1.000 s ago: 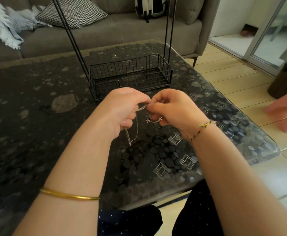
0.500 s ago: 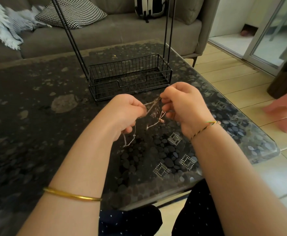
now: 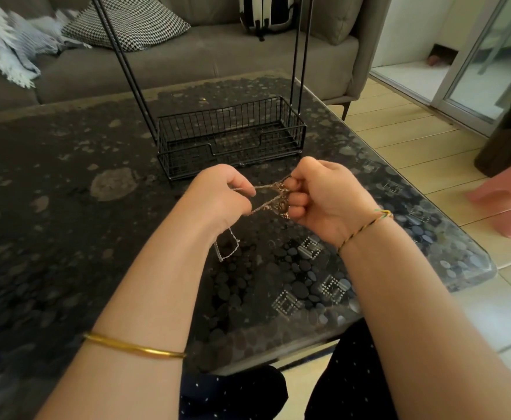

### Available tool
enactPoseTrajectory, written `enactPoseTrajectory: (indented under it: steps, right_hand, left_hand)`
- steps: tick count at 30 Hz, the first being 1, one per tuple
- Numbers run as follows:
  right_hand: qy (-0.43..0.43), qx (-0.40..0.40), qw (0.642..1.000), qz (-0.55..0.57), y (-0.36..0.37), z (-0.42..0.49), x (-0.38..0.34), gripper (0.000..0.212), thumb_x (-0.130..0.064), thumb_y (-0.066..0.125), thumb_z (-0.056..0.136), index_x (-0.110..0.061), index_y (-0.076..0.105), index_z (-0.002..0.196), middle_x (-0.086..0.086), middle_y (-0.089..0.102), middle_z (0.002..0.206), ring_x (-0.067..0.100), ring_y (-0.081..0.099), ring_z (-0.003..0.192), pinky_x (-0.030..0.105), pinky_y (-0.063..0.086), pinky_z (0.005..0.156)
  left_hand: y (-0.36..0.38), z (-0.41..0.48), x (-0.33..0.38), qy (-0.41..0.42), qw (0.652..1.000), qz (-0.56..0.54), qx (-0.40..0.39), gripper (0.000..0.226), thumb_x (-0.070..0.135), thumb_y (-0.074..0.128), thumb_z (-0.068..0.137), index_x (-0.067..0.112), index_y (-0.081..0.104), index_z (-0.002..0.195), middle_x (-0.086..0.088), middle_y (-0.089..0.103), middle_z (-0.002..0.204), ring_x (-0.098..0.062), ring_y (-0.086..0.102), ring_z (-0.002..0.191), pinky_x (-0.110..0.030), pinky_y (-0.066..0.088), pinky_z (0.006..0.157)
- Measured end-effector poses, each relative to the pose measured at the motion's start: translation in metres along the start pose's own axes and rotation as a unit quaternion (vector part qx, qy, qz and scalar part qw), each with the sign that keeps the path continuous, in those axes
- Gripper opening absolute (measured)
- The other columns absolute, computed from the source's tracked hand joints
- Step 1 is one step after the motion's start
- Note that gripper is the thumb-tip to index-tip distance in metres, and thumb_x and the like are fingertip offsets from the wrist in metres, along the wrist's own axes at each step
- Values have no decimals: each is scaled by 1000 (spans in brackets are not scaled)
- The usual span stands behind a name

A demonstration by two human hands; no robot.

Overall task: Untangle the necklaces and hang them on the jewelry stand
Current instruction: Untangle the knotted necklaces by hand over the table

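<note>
Left hand (image 3: 220, 197) and right hand (image 3: 323, 198) each pinch the tangled necklaces (image 3: 270, 197) (chains taut between) above the surface's (image 3: 66, 207) near right corner.

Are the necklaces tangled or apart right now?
Tangled: the necklaces bunch into a knot at the right hand, with strands stretched across to the left hand and one loop hanging below it.

Bare-armed; plain gold bangle (image 3: 133, 347) behind the left hand (image 3: 220, 198), braided green-yellow-dark cord bracelet (image 3: 366, 227) at the right hand's (image 3: 330, 201) wrist, dark trousers (image 3: 351, 374) speckled with small white dots.
</note>
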State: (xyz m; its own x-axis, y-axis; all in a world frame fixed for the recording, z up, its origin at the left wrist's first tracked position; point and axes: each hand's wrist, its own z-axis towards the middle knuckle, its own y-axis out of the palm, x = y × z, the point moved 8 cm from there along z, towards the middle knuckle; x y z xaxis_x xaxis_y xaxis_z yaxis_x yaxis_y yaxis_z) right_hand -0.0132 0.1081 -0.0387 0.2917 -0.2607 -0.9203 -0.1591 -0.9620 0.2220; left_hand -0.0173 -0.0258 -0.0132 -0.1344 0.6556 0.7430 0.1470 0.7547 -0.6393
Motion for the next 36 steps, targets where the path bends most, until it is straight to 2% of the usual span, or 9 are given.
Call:
enactPoseTrajectory:
  steps: [2, 9, 12, 17, 23, 26, 29, 32, 36]
  right_hand:
    - [-9, 0, 1000, -30, 1, 1, 0, 24, -5, 37, 87, -14, 38, 65, 0, 37, 58, 7, 27, 38, 19, 24, 37]
    - [-62, 3, 988, -141, 1, -2, -8, 23, -4, 42, 89, -13, 42, 68, -1, 35, 56, 7, 28, 38, 19, 25, 36]
    - [-117, 19, 953, -280, 0, -5, -15, 21, -4, 47, 89, -15, 55, 74, -3, 43, 57, 10, 36, 44, 23, 33, 44]
    - [-183, 43, 898, -398, 4, -5, -22, 26, -8, 52, 88, -25, 62, 71, -10, 50, 57, 3, 41, 46, 11, 31, 41]
    - [-188, 69, 923, -328, 0, -5, -26, 29, -8, 51, 89, -26, 59, 66, -11, 50, 58, 4, 44, 48, 21, 42, 52]
    - [-168, 57, 945, -274, 2, -5, -25, 24, -9, 52, 88, -20, 62, 70, -8, 55, 61, 6, 48, 55, 30, 48, 62]
    - [-165, 54, 957, -233, 1, -7, -26, 15, -12, 56, 86, -12, 66, 76, -5, 60, 68, 7, 50, 62, 27, 45, 61]
    - [-161, 46, 967, -190, 2, -8, -25, 15, -10, 55, 86, -7, 67, 78, -4, 58, 63, 8, 50, 59, 21, 41, 55]
    - [-128, 29, 985, -115, 1, -5, -21, 14, -9, 53, 87, -10, 64, 77, -5, 49, 56, 10, 50, 53, 22, 44, 54]
  left_hand:
    - [-3, 0, 0, 2, 1000, -7, 15, 24, 0, 62, 84, 24, 63, 86, 5, 47, 74, -12, 46, 62, -27, 41, 59]
    - [-4, -2, -5, -48, 992, -111, 40, 6, 21, 65, 85, 23, 71, 86, 1, 54, 77, -13, 41, 59, -22, 32, 52]
    - [-7, 2, -14, -95, 980, -172, 43, 13, 21, 68, 81, 17, 71, 93, -2, 44, 68, -14, 30, 50, -22, 24, 46]
    - [-4, -2, -17, -111, 968, -225, 28, 11, 14, 60, 86, 14, 69, 91, 2, 30, 57, -10, 20, 44, -23, 16, 40]
    - [3, -6, -14, -141, 962, -233, 0, 26, 8, 39, 97, 12, 64, 101, 3, 33, 53, -8, 21, 42, -16, 16, 32]
    - [10, -8, -13, -151, 961, -229, -33, 26, 7, 37, 97, 9, 62, 99, 0, 37, 56, -11, 32, 45, -17, 33, 32]
    - [18, -13, -13, -162, 954, -244, -63, 19, 5, 44, 96, 3, 63, 93, -10, 49, 78, -19, 54, 58, -31, 57, 46]
    - [20, -11, -18, -173, 952, -242, -67, 15, 4, 50, 92, 1, 65, 94, -13, 53, 100, -23, 61, 75, -39, 60, 55]
    - [19, -7, -19, -155, 953, -250, -67, 13, 5, 52, 91, 3, 66, 90, -13, 62, 96, -25, 63, 89, -41, 60, 61]
